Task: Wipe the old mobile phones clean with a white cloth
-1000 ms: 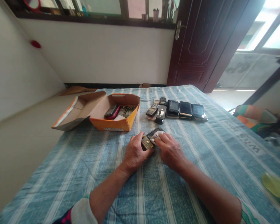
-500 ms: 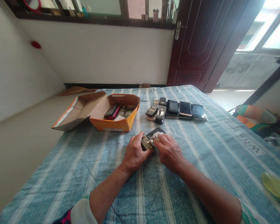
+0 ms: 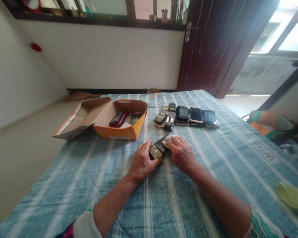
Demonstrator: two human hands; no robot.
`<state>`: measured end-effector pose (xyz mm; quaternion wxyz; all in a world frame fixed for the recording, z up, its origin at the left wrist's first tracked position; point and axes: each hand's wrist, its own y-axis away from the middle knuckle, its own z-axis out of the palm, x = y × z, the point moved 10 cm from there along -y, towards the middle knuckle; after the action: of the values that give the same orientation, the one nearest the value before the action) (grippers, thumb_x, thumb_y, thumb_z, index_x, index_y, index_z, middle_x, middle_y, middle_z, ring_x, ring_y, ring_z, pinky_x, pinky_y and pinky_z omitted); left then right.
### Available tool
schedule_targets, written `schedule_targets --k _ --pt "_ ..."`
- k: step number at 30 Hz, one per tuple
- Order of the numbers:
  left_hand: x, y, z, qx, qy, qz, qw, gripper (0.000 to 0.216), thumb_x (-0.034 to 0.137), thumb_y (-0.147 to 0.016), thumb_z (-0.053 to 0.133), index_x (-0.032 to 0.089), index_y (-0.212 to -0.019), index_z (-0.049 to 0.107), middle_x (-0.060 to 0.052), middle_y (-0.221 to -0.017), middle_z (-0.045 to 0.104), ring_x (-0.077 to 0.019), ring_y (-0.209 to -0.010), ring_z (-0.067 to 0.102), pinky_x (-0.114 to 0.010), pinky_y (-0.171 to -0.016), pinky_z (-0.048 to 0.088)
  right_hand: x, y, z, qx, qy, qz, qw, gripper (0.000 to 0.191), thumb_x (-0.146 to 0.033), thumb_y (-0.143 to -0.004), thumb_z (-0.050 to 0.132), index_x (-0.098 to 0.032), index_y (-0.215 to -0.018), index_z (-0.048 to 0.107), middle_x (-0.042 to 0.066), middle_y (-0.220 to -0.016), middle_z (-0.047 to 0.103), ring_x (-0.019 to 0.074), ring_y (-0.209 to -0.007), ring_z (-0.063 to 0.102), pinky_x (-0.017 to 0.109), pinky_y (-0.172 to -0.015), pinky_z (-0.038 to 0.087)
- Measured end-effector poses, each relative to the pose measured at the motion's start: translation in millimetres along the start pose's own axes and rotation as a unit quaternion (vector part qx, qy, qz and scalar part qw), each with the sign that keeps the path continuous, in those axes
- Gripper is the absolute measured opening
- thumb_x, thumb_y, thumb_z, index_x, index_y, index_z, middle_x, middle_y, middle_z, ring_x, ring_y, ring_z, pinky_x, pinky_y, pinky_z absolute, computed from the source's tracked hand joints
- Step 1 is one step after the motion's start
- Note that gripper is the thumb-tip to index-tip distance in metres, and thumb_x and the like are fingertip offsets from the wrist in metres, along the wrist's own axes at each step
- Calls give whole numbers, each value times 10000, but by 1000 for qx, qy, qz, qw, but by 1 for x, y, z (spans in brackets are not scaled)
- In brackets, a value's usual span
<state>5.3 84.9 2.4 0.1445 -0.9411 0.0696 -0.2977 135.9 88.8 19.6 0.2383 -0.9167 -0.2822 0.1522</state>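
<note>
A dark mobile phone (image 3: 156,151) with a gold-toned keypad lies at a slant just above the striped bedcover. My left hand (image 3: 143,162) grips its lower end, thumb along the near edge and fingers along the far one. Bunched in the closed fingers of my right hand (image 3: 183,154) is a white cloth (image 3: 168,140), pressed against the upper end of the phone's screen. Part of the phone's top is hidden behind the cloth and fingers.
An open orange cardboard box (image 3: 119,133) holding several phones stands to the left, lid folded out. Beyond my hands, several old phones (image 3: 170,121) and stacked smartphones (image 3: 196,116) sit in a row. A yellow-green object (image 3: 291,196) lies at the right edge.
My right hand and the cloth have slid from the keypad area up to the screen's upper end, uncovering more of the keys. My left hand keeps its grip on the phone.
</note>
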Motion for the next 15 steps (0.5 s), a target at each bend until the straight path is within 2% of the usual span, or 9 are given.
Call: schedule_targets --k 3,9,15 --pt "-2 0 1 -3 1 -2 1000 653 331 -658 734 120 -1240 528 -122 -1104 671 -286 -1050 617 -409 -932 502 -14 1 1 -2 -25 -23 999 203 -102 -897 471 -174 -929 658 98 -967 602 230 -935 497 347 -839 417" --pt "-3 0 2 9 -4 13 1000 566 314 -704 677 134 -1220 531 -126 -1075 674 -276 -1017 629 -408 -922 508 -49 -1 7 -20 -87 -112 990 178 -124 -917 478 -172 -946 647 92 -951 603 225 -954 502 359 -858 421" --pt "0 0 0 8 -6 16 1000 565 348 -697 691 160 -1208 541 -104 -1057 678 -275 -1015 630 -400 -906 516 -35 -9 9 -16 -83 -88 992 191 -121 -916 478 -185 -973 648 90 -983 608 217 -966 506 354 -857 419"
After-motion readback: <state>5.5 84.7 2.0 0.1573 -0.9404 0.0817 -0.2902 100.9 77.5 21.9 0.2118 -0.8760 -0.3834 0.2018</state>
